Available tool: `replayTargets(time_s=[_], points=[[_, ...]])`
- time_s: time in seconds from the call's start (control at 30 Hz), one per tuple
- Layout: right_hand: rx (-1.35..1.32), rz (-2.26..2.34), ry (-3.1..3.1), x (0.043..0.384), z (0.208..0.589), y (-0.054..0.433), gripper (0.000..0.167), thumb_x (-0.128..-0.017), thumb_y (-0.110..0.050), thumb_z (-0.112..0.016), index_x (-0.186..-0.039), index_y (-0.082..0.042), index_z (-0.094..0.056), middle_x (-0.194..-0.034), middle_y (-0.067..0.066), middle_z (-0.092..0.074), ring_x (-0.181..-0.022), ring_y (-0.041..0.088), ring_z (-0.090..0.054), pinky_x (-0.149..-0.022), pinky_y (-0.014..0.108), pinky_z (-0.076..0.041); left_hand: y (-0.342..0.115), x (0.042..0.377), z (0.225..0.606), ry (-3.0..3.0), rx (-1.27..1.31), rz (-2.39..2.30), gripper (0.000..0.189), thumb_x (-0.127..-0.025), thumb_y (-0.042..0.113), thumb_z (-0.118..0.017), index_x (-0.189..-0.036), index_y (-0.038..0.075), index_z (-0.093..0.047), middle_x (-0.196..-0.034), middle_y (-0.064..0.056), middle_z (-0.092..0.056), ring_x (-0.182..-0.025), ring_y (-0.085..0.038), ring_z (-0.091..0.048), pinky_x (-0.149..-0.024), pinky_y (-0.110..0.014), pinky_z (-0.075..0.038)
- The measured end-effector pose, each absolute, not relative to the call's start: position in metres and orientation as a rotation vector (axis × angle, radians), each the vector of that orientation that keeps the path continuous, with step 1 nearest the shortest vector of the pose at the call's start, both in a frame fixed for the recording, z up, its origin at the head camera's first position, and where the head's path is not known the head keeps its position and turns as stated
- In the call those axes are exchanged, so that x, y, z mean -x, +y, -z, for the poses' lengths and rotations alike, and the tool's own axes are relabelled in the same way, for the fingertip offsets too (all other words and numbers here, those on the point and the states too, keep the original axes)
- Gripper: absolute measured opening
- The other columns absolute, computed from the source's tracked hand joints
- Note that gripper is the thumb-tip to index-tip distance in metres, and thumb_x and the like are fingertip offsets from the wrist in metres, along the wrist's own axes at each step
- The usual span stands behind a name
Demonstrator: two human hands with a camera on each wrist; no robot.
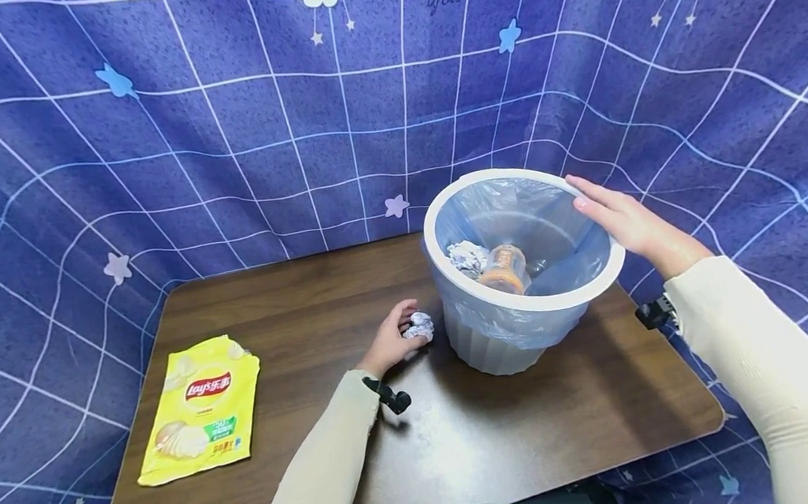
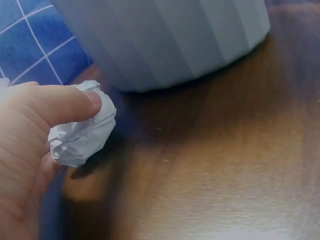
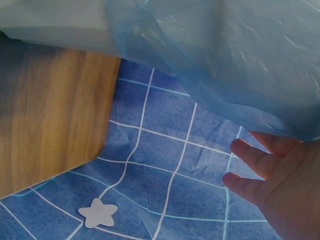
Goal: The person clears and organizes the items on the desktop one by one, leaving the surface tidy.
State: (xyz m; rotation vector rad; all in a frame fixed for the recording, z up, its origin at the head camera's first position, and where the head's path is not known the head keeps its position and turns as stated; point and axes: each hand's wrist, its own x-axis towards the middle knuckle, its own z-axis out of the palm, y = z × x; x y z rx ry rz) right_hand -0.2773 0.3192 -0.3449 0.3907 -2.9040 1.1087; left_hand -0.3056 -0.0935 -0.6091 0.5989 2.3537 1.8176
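Observation:
A crumpled paper ball (image 2: 82,132) is pinched between the thumb and fingers of my left hand (image 1: 393,340), just left of the trash can (image 1: 486,348). In the left wrist view the thumb lies over the ball, close above the table. My right hand (image 1: 619,223) touches the can's white rim (image 1: 612,267) on the right side. Its fingers (image 3: 255,157) stretch out beside the bluish plastic liner (image 3: 225,65) in the right wrist view. Inside the can lie another wad of crumpled paper (image 1: 468,256) and a clear bottle with an orange part (image 1: 505,268).
A yellow Lay's chip bag (image 1: 199,410) lies flat at the left of the brown wooden table (image 1: 307,291). A blue grid-patterned curtain (image 1: 260,137) hangs behind and around the table. The table's right edge runs close past the can.

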Motion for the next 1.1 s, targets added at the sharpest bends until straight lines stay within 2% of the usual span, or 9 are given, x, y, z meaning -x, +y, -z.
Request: replayTargets(time_s=[0.43,0.63,0.73,0.87,1.1], points=[[-0.415,-1.105,-2.893,0.278,0.346,0.321,0.061,-0.108,-0.040,-0.039,-0.160,-0.011,-0.028,-0.162,0.020,-0.028,-0.147,0.044,-0.027,-0.119,0.058,-0.019,-0.114,0.330,0.549,2.460,-0.676,-1.776,0.075,-0.079,-0.004,-0.078,-0.145,0.006,-0.044,-0.135,-0.025,-0.059,-0.122,-0.037,-0.059,-0.106,-0.047,-0.045],[-0.399,-1.104,-2.902,0.278,0.346,0.319,0.061,-0.107,-0.039,-0.040,-0.160,-0.011,-0.028,-0.162,0.020,-0.029,-0.146,0.044,-0.028,-0.118,0.059,-0.021,-0.122,0.334,0.499,2.490,-0.703,-1.825,0.075,-0.081,-0.004,-0.078,-0.147,0.002,-0.042,-0.132,-0.029,-0.060,-0.117,-0.042,-0.059,-0.103,-0.052,-0.047],[-0.390,-1.104,-2.909,0.278,0.346,0.319,0.061,-0.107,-0.040,-0.040,-0.160,-0.012,-0.028,-0.162,0.021,-0.029,-0.146,0.044,-0.029,-0.118,0.060,-0.022,-0.124,0.343,0.485,2.562,-0.706,-1.821,0.074,-0.083,0.001,-0.080,-0.147,0.005,-0.042,-0.128,-0.024,-0.063,-0.112,-0.037,-0.061,-0.101,-0.047,-0.049],[-0.403,-1.104,-2.903,0.279,0.346,0.318,0.061,-0.108,-0.040,-0.040,-0.160,-0.011,-0.028,-0.162,0.021,-0.028,-0.147,0.044,-0.028,-0.119,0.059,-0.020,-0.122,0.347,0.448,2.630,-0.698,-1.784,0.073,-0.084,0.007,-0.080,-0.147,0.006,-0.042,-0.125,-0.021,-0.066,-0.111,-0.033,-0.063,-0.100,-0.043,-0.051],[-0.407,-1.095,-2.896,0.280,0.347,0.320,0.061,-0.107,-0.041,-0.040,-0.160,-0.011,-0.028,-0.162,0.021,-0.028,-0.146,0.046,-0.028,-0.118,0.060,-0.020,-0.113,0.350,0.386,2.751,-0.759,-1.676,0.072,-0.087,0.017,-0.079,-0.148,0.009,-0.042,-0.127,-0.016,-0.065,-0.113,-0.029,-0.061,-0.099,-0.044,-0.052]])
